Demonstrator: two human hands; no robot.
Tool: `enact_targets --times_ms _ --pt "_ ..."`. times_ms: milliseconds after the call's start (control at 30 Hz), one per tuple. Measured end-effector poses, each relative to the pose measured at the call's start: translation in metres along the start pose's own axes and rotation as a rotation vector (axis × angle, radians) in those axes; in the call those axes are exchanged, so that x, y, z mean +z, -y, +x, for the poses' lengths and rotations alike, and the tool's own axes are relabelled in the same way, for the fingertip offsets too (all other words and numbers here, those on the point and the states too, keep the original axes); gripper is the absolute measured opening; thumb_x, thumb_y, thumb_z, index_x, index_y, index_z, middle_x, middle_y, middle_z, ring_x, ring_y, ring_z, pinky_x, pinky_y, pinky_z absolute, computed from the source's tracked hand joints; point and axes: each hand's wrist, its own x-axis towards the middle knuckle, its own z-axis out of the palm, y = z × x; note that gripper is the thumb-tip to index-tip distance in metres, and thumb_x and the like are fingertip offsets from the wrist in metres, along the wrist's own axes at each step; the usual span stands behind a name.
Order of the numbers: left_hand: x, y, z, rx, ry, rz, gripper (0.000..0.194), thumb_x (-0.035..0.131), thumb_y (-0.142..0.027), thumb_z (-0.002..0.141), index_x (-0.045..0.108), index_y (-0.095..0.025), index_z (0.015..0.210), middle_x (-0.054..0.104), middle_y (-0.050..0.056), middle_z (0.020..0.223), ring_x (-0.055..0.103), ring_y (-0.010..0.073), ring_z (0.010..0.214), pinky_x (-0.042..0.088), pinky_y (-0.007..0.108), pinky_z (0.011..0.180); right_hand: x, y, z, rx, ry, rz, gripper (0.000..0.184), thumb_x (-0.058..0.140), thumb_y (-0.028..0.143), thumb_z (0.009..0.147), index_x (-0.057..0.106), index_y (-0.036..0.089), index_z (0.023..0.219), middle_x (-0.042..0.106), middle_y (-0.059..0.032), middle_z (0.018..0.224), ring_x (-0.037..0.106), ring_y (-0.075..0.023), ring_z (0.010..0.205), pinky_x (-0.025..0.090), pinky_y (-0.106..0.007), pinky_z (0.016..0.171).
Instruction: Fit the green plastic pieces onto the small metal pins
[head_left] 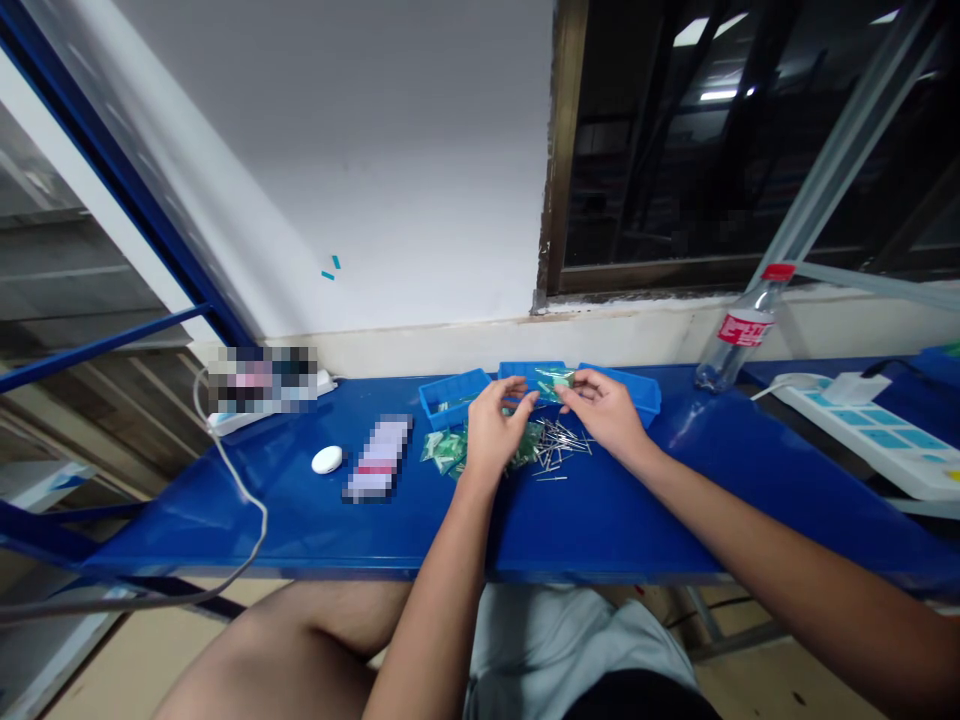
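Observation:
My right hand (pixel 602 412) pinches a small green plastic bag (pixel 553 380) between thumb and fingers, above the table. Just left of the bag, my left hand (pixel 496 425) has its thumb and fingertips drawn together. Whatever lies between those tips is too small to make out. Below the hands is a loose pile of thin metal pins (pixel 559 445). More green plastic bags (pixel 448 450) lie heaped beside and partly behind my left hand. Three blue bins stand behind: a left one (pixel 456 392), a middle one (pixel 517 370) and a right one (pixel 643 392), partly covered by my hands.
On the blue table (pixel 337 535) lie a white round object (pixel 327 460) and a blurred-out flat item (pixel 381 455). A bottle with a red cap (pixel 739 335) and a power strip (pixel 885 425) stand right. A cable (pixel 251 495) crosses the left edge.

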Motion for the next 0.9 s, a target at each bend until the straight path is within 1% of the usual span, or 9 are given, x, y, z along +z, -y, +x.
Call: enact_targets --times_ms 67,167,267,333,433,500,567,700,900 --pt "0.001 -0.002 -0.001 0.02 0.06 -0.014 0.03 0.073 -0.04 0.094 0.075 -0.02 0.116 0.078 0.011 0.112 0.076 0.0224 0.096 0.065 0.037 0.087 0.0 0.0 -0.001 -0.002 0.005 -0.004 0.038 0.087 0.05 0.076 0.067 0.023 0.094 0.073 -0.0028 0.087 0.072 -0.0204 0.081 0.065 -0.034 0.071" --pt "0.002 -0.003 -0.002 0.037 0.146 -0.059 0.041 0.076 -0.043 0.091 0.073 -0.02 0.126 0.074 0.012 0.122 0.075 0.023 0.102 0.065 0.037 0.089 0.001 0.002 -0.004 -0.009 0.139 0.009 0.04 0.09 0.042 0.072 0.07 0.023 0.102 0.075 -0.0057 0.101 0.074 -0.0229 0.097 0.064 -0.038 0.089" --pt "0.0 0.0 -0.001 0.049 0.135 -0.05 0.036 0.072 -0.039 0.095 0.074 -0.02 0.126 0.073 0.012 0.124 0.074 0.0231 0.108 0.064 0.037 0.093 0.004 0.006 -0.007 0.0 0.261 0.023 0.041 0.087 0.039 0.076 0.073 0.023 0.112 0.075 -0.0086 0.118 0.072 -0.0248 0.109 0.06 -0.044 0.101" --pt "-0.003 0.003 0.001 0.053 0.097 -0.03 0.027 0.066 -0.033 0.099 0.076 -0.02 0.121 0.075 0.011 0.12 0.073 0.0221 0.105 0.063 0.036 0.093 0.004 0.008 -0.006 0.017 0.245 0.02 0.038 0.085 0.041 0.079 0.073 0.022 0.11 0.076 -0.0089 0.113 0.073 -0.025 0.106 0.062 -0.045 0.097" --pt "-0.004 0.007 0.002 0.033 0.041 -0.01 0.023 0.065 -0.031 0.099 0.078 -0.019 0.115 0.076 0.01 0.111 0.074 0.0207 0.096 0.063 0.033 0.088 0.001 0.009 -0.003 0.005 0.105 -0.022 0.038 0.085 0.045 0.08 0.072 0.021 0.106 0.075 -0.0079 0.101 0.073 -0.0245 0.097 0.066 -0.041 0.082" --pt "-0.003 0.008 0.002 0.005 0.049 -0.046 0.024 0.067 -0.032 0.098 0.077 -0.018 0.115 0.076 0.01 0.109 0.074 0.0206 0.094 0.063 0.032 0.086 -0.001 0.008 -0.002 -0.028 0.047 -0.053 0.043 0.086 0.046 0.079 0.072 0.022 0.111 0.074 -0.0078 0.104 0.072 -0.0236 0.098 0.065 -0.039 0.082" --pt "0.0 0.009 0.001 -0.025 0.089 -0.108 0.028 0.069 -0.032 0.097 0.074 -0.019 0.121 0.077 0.009 0.107 0.075 0.0209 0.095 0.063 0.033 0.086 -0.002 0.007 -0.001 -0.042 0.076 -0.057 0.045 0.086 0.046 0.078 0.072 0.023 0.115 0.075 -0.0081 0.11 0.071 -0.0234 0.101 0.064 -0.039 0.087" --pt "0.003 0.009 0.0 -0.059 0.125 -0.176 0.038 0.072 -0.029 0.095 0.067 -0.019 0.131 0.077 0.009 0.105 0.076 0.0194 0.092 0.064 0.034 0.087 0.0 0.007 -0.002 0.011 0.187 -0.034 0.036 0.085 0.049 0.078 0.075 0.022 0.099 0.078 -0.0072 0.103 0.074 -0.0242 0.095 0.064 -0.041 0.089" --pt "0.0 0.001 0.0 -0.042 0.068 -0.106 0.028 0.072 -0.038 0.095 0.075 -0.019 0.116 0.078 0.012 0.113 0.077 0.023 0.099 0.065 0.039 0.09 -0.003 0.005 0.0 -0.002 0.02 -0.018 0.037 0.086 0.05 0.077 0.067 0.022 0.092 0.077 -0.0057 0.091 0.074 -0.022 0.08 0.065 -0.036 0.069"
